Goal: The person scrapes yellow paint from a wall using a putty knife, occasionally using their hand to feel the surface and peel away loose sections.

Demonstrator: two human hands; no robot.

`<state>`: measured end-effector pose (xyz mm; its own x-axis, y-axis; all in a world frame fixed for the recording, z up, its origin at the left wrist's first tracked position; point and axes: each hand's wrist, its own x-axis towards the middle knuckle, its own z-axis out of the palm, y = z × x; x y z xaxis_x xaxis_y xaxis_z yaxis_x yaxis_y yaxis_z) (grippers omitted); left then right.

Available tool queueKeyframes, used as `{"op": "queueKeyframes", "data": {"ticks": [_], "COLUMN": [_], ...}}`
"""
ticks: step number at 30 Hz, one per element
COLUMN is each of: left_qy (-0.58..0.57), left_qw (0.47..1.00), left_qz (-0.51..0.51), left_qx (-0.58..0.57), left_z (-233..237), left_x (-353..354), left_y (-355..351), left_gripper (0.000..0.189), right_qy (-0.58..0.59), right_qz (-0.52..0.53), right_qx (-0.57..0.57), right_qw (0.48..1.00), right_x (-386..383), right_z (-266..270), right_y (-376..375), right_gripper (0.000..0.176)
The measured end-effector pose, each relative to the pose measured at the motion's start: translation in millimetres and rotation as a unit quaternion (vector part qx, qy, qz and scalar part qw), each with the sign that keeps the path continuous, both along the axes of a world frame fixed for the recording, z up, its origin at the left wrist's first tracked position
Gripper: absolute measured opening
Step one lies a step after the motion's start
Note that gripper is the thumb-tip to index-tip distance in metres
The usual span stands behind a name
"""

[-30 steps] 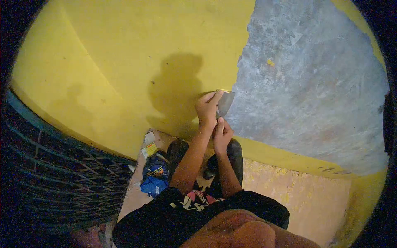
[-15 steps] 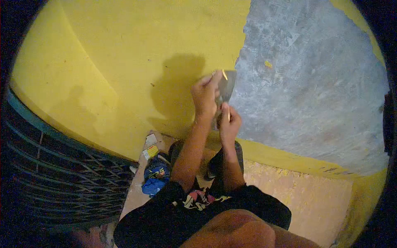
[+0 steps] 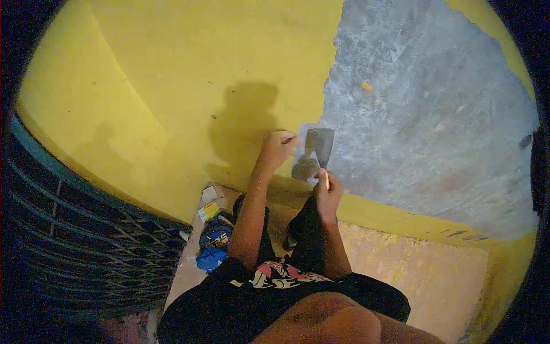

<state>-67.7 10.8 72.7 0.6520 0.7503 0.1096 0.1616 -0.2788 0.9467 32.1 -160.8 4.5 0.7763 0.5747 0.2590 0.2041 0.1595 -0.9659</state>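
My right hand (image 3: 329, 195) grips the wooden-looking handle of a putty knife (image 3: 321, 144), its wide grey blade pointing up in front of the wall. To the left of the blade is my left hand (image 3: 277, 150), apart from it, with the fingers curled and the tips pinched together; anything between them is too small to make out. Behind the hands stands a yellow painted wall (image 3: 172, 63). A large bare grey patch (image 3: 424, 120) spreads over its right side, with a ragged paint edge and one small yellow fleck (image 3: 366, 86) left on it.
A dark metal lattice gate (image 3: 86, 241) curves along the left. By my legs lie a dark bag with lettering (image 3: 216, 236), a blue plastic bag (image 3: 211, 260) and a yellow-and-white packet (image 3: 208, 212). Paint flakes are scattered over the pale floor (image 3: 412, 269).
My left hand has come off the blade and moved down and left. The putty knife has dropped lower in my right hand, and the yellow strip at its blade edge no longer shows.
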Motion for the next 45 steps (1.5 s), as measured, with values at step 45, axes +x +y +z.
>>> {"op": "queueKeyframes", "data": {"ticks": [45], "left_qy": [-0.182], "left_qw": [0.968], "left_qz": [-0.038], "left_qx": [-0.168], "left_z": [60], "left_x": [11], "left_y": [-5], "left_gripper": [0.036], "right_qy": [0.014], "right_qz": [-0.016], "right_qx": [0.112], "right_qw": [0.993], "right_x": [5], "right_z": [27], "right_y": [57], "right_gripper": [0.036]}}
